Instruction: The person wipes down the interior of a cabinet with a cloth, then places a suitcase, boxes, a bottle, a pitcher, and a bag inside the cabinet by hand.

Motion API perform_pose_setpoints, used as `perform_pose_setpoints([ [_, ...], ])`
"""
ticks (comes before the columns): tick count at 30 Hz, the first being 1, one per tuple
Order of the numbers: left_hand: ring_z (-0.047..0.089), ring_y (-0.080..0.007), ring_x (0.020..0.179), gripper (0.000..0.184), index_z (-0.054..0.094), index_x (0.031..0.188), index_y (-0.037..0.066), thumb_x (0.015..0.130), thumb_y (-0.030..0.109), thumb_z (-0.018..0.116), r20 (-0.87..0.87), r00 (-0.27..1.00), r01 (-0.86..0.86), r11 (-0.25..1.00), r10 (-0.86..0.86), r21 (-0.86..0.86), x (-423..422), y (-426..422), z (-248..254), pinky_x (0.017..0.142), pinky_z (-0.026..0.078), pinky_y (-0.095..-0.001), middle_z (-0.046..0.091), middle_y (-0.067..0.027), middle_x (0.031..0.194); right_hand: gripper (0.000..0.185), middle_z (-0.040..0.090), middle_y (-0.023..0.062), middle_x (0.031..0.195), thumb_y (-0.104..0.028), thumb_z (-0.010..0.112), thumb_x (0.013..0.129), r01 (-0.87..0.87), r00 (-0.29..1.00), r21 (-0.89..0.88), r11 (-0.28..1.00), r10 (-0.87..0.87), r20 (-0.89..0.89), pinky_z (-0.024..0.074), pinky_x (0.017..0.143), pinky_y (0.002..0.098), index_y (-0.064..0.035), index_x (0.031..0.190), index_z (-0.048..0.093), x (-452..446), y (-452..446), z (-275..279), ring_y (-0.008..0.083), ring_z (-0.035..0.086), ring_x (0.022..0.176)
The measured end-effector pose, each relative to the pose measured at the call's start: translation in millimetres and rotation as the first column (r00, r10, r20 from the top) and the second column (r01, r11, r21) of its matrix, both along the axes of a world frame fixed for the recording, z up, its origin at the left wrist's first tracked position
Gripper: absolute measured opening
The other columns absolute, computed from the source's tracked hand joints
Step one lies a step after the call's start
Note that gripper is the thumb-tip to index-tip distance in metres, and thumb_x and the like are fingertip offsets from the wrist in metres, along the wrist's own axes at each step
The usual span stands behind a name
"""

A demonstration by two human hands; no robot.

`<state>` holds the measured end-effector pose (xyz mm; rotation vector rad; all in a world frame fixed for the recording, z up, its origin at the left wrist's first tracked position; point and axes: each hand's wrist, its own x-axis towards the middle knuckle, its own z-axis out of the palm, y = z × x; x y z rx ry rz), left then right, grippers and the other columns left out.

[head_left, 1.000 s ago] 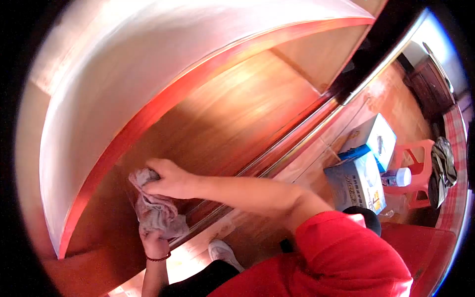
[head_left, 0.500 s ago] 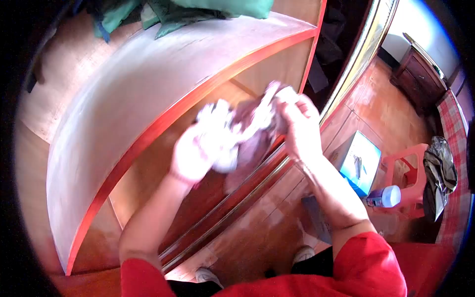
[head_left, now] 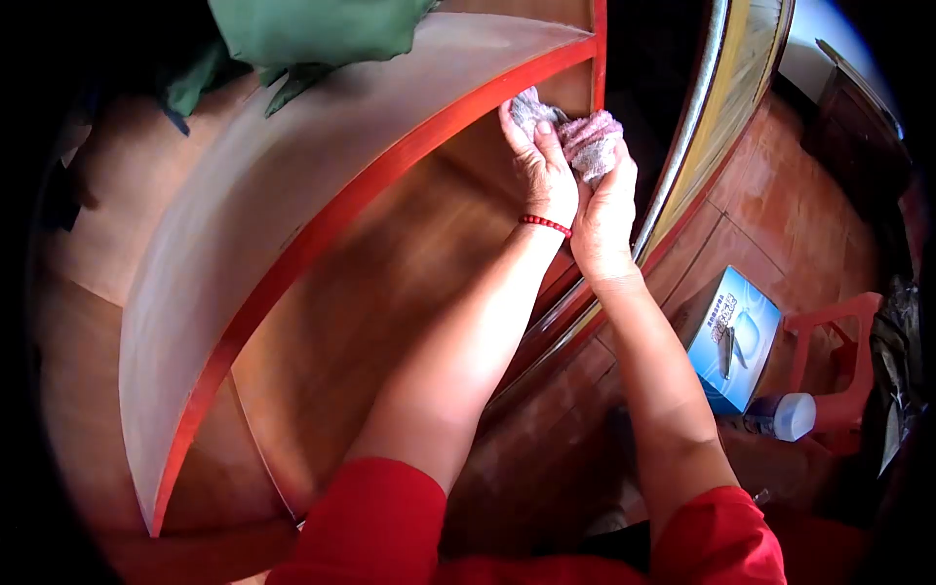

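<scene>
Reddish floor tiles (head_left: pixel 799 185) and brown wood panelling (head_left: pixel 366 273) surround the curved shelf (head_left: pixel 253 195), my landmark from here. Just beneath its right-hand end I have the pink-and-grey cloth (head_left: pixel 591 146), bunched between both hands. My left hand (head_left: pixel 546 180), a red bead bracelet (head_left: pixel 547 225) at its wrist, curls round one end; my right hand (head_left: pixel 606 210) is closed on the thicker wad. As for progress, the cloth is gathered up and not set down; how much is finished or left I cannot judge. It looks soft and nubbly, like terry. Pale, streaky board makes up the shelf, its smooth red rim bowed like a crescent. Limp green fabric (head_left: pixel 312 29) overlaps its upper side; off its right are a glossy blue carton (head_left: pixel 736 336), a white-capped bottle (head_left: pixel 792 417) and a moulded plastic stool (head_left: pixel 865 336).
</scene>
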<state>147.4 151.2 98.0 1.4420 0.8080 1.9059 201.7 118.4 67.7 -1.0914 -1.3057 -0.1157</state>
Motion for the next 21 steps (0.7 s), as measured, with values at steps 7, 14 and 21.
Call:
perform_pose_setpoints([
  [7,0.055,-0.0216,0.09,0.024,0.053,0.103,-0.001,0.085,0.008,0.04,0.19,0.973,0.229,0.605,-0.129,-0.762,-34,-26,-112,0.08,0.045,-0.0346,0.058,-0.0136,0.1,0.043,0.051,0.0259,0.099,-0.002,0.051,0.072,-0.164,0.985,-0.579,0.799,0.165,-0.05,0.0426,0.078,0.0446,0.0005,0.114,0.039,-8,-45,-60,0.0428,0.051,0.092],
  [14,0.055,-0.0212,0.097,0.027,0.053,0.108,0.008,0.09,0.023,0.041,0.511,0.857,0.436,0.621,-0.066,-0.652,-132,-12,-114,0.085,0.044,-0.0365,0.056,-0.0109,0.107,0.061,0.053,0.0215,0.104,-0.014,0.07,0.069,-0.564,0.825,-0.501,0.656,0.477,-0.304,0.0441,0.082,0.0358,-0.0006,0.12,0.04,-29,-66,-18,0.03,0.055,0.094],
  [21,0.025,-0.0247,0.128,0.092,0.016,0.138,0.008,0.071,0.054,0.059,-0.564,0.776,-0.266,0.664,-0.283,-0.699,-162,50,-144,0.104,0.021,-0.0339,0.025,-0.0146,0.139,0.071,0.031,0.018,0.131,-0.024,0.059,0.075,0.034,0.876,-0.914,0.405,0.428,0.223,0.0245,0.098,0.0548,-0.0112,0.134,0.023,-37,-57,-61,0.0375,0.026,0.124],
])
